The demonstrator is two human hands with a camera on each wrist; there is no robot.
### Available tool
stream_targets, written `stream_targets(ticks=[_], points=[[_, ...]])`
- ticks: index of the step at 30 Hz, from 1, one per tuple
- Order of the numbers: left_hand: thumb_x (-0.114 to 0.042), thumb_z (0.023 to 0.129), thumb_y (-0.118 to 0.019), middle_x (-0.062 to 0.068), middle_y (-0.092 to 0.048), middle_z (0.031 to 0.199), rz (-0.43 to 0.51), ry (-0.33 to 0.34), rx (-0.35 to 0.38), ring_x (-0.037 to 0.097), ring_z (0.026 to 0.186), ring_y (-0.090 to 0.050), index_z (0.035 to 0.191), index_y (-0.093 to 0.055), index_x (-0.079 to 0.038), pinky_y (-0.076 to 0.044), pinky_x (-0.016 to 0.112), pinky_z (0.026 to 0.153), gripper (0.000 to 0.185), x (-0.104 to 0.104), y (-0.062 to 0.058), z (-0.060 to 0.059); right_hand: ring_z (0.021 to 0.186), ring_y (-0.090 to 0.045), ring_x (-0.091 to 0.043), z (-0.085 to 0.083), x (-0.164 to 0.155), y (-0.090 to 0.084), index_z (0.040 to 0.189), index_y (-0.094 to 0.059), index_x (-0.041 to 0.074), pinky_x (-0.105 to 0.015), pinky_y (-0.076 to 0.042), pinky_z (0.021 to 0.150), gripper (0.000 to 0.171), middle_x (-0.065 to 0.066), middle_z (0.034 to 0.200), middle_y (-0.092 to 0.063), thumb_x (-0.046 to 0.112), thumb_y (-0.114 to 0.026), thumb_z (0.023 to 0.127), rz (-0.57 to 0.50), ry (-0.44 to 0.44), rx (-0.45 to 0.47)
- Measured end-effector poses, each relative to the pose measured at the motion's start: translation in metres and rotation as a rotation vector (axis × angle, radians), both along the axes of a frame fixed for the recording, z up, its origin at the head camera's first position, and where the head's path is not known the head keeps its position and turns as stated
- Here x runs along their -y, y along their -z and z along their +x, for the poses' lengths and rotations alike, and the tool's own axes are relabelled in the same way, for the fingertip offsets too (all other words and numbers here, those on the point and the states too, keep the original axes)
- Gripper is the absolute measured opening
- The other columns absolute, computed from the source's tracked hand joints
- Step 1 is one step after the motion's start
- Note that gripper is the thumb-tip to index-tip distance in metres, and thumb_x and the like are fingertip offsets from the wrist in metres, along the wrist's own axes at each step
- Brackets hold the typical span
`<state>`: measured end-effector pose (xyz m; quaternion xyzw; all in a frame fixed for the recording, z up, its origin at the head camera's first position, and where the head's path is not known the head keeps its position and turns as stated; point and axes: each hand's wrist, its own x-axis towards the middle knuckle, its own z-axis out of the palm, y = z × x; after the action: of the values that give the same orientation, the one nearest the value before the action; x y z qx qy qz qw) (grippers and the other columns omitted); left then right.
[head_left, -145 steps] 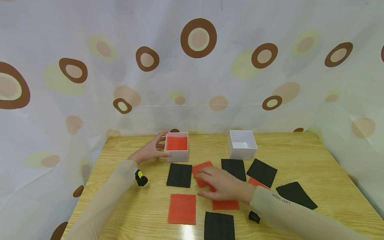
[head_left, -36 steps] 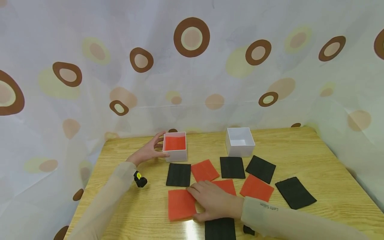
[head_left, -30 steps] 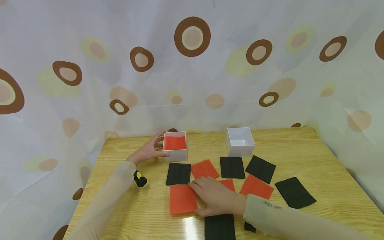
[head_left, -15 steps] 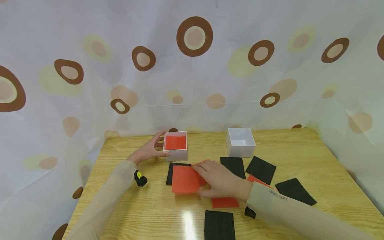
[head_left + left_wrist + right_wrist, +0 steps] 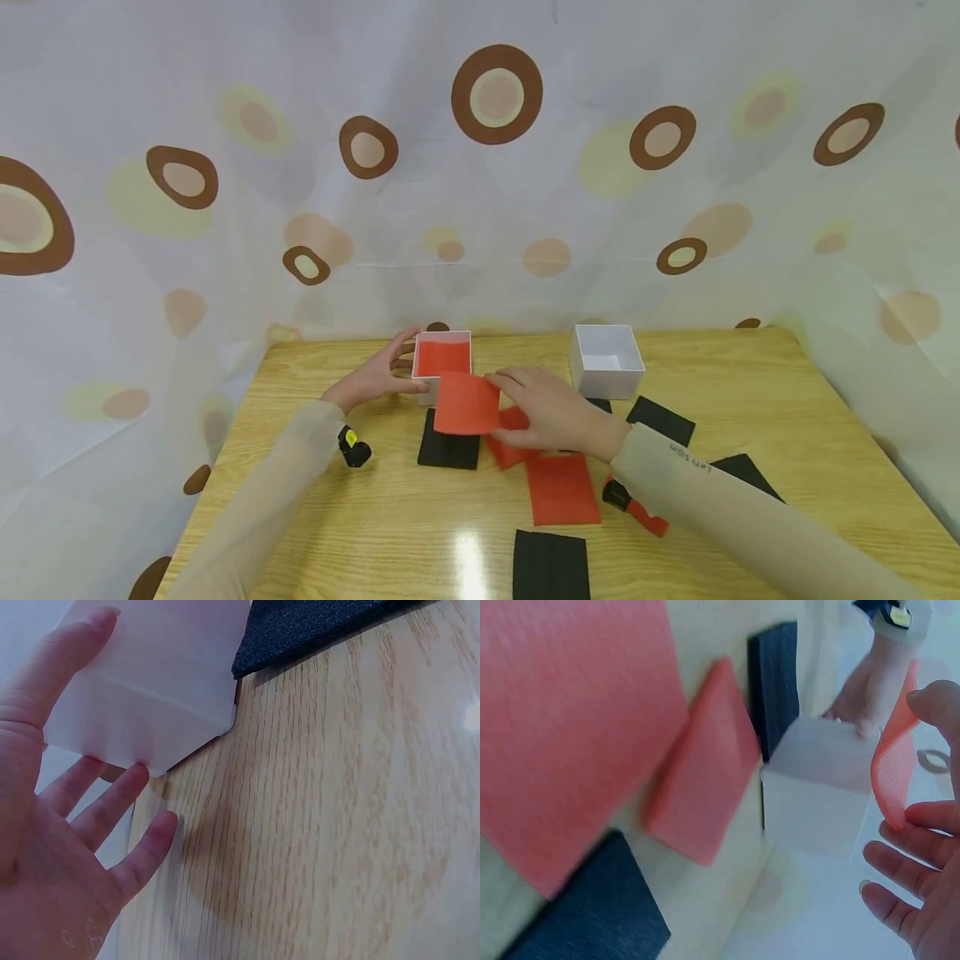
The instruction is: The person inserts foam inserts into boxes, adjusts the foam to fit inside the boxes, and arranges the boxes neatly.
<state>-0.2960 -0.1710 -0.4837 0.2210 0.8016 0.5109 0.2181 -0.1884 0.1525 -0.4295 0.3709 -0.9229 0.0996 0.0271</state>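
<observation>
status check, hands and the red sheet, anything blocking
Right hand pinches red sheet, lifted beside the left box. Left hand steadies that box. Nothing blocking.

red and black foam sheets (image 5: 562,488), white boxes (image 5: 606,372), brown-spotted curtain (image 5: 480,167)

The right sleeve (image 5: 712,508) hides part of 1 black sheet (image 5: 738,471).

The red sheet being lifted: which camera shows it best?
The head view: the red sheet faces the camera, pinched by the right hand before the white box. The right wrist view shows it edge-on. The left wrist view misses it.
</observation>
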Motion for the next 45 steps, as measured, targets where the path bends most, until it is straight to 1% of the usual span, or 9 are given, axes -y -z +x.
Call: stream_targets(ticks=[7,12,16,22,29,36,42,45], points=[[-0.024,0.088,-0.087,0.017,-0.029,0.167,0.013,-0.011,0.026,0.042,0.145,-0.043,0.168,-0.009,-0.019,-0.036,0.063,0.115,0.112,0.001,0.002,0.000,0.126,-0.060,-0.034,-0.021,0.004,-0.008,0.148,-0.052,-0.001,-0.049,-0.049,0.108,0.076,-0.016,0.141,-0.061,0.045,-0.074,0.093,-0.018,-0.022,-0.055],[-0.027,0.088,-0.086,0.017,-0.027,0.168,0.030,-0.005,0.040,0.042,0.145,-0.042,0.168,-0.009,-0.020,-0.038,0.063,0.114,0.111,0.002,0.003,-0.001,0.121,-0.064,-0.033,-0.038,0.011,-0.011,0.146,-0.052,-0.004,-0.048,-0.052,0.105,0.075,-0.015,0.137,-0.063,0.043,-0.075,0.092,-0.062,-0.025,-0.075],[-0.026,0.089,-0.086,0.018,-0.028,0.167,0.027,-0.008,0.037,0.042,0.145,-0.042,0.168,-0.009,-0.020,-0.038,0.063,0.114,0.111,0.002,0.000,0.000,0.120,-0.064,-0.032,-0.052,0.016,-0.013,0.146,-0.053,-0.002,-0.047,-0.051,0.106,0.073,-0.014,0.137,-0.065,0.042,-0.076,0.093,-0.081,-0.008,-0.051],[-0.025,0.089,-0.086,0.018,-0.029,0.167,0.017,-0.017,0.037,0.042,0.145,-0.042,0.168,-0.010,-0.020,-0.038,0.063,0.114,0.110,0.002,-0.002,0.001,0.123,-0.062,-0.033,-0.068,0.022,-0.013,0.147,-0.054,-0.001,-0.047,-0.049,0.108,0.072,-0.014,0.137,-0.065,0.045,-0.073,0.094,-0.038,0.023,-0.024],[-0.023,0.090,-0.084,0.019,-0.028,0.167,0.006,-0.014,0.026,0.041,0.144,-0.044,0.169,-0.009,-0.018,-0.039,0.063,0.113,0.109,0.002,-0.003,0.002,0.130,-0.058,-0.033,-0.086,0.027,-0.011,0.147,-0.055,0.001,-0.048,-0.046,0.112,0.072,-0.014,0.143,-0.062,0.048,-0.071,0.095,-0.017,0.000,0.000],[-0.022,0.091,-0.084,0.021,-0.031,0.165,-0.012,-0.012,-0.013,0.039,0.134,-0.052,0.168,-0.010,-0.016,-0.044,0.060,0.108,0.107,0.001,-0.002,0.001,0.131,-0.057,-0.034,-0.095,0.033,-0.015,0.148,-0.054,0.001,-0.050,-0.045,0.112,0.073,-0.015,0.144,-0.060,0.049,-0.070,0.096,0.010,-0.026,0.035],[-0.021,0.091,-0.084,0.022,-0.031,0.164,0.017,-0.004,-0.002,0.038,0.130,-0.053,0.168,-0.010,-0.016,-0.046,0.056,0.107,0.107,0.001,0.002,0.000,0.130,-0.057,-0.032,-0.099,0.036,-0.011,0.148,-0.055,0.003,-0.048,-0.047,0.110,0.071,-0.014,0.144,-0.060,0.050,-0.069,0.097,0.031,-0.036,0.043],[-0.021,0.090,-0.084,0.020,-0.031,0.165,0.011,-0.012,0.002,0.037,0.131,-0.052,0.168,-0.010,-0.017,-0.046,0.054,0.107,0.108,0.001,0.001,0.001,0.130,-0.057,-0.032,-0.100,0.037,-0.009,0.148,-0.055,0.002,-0.048,-0.046,0.111,0.071,-0.014,0.145,-0.059,0.050,-0.070,0.096,0.027,-0.040,0.042]])
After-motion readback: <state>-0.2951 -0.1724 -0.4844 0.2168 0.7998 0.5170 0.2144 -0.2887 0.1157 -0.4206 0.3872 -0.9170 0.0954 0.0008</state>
